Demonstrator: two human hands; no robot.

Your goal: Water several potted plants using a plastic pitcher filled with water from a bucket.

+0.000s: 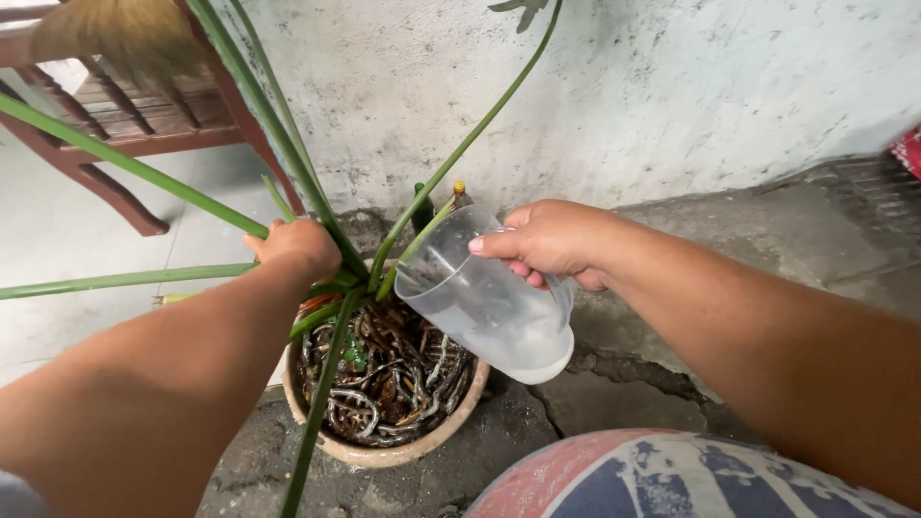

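The pot (384, 451) stands on the cracked ground (614, 403) in front of me, close before the wall (672, 96). Roots (393, 374) lie coiled inside it, and stalks (144, 173) fan out from its middle to the left and upward. My left hand (297, 245) sits among those stalks, behind the pot. My right hand (552, 245) holds the jug (489, 302) tilted above the pot's right rim. A wooden chair (125, 115) stands far left, by the wall.
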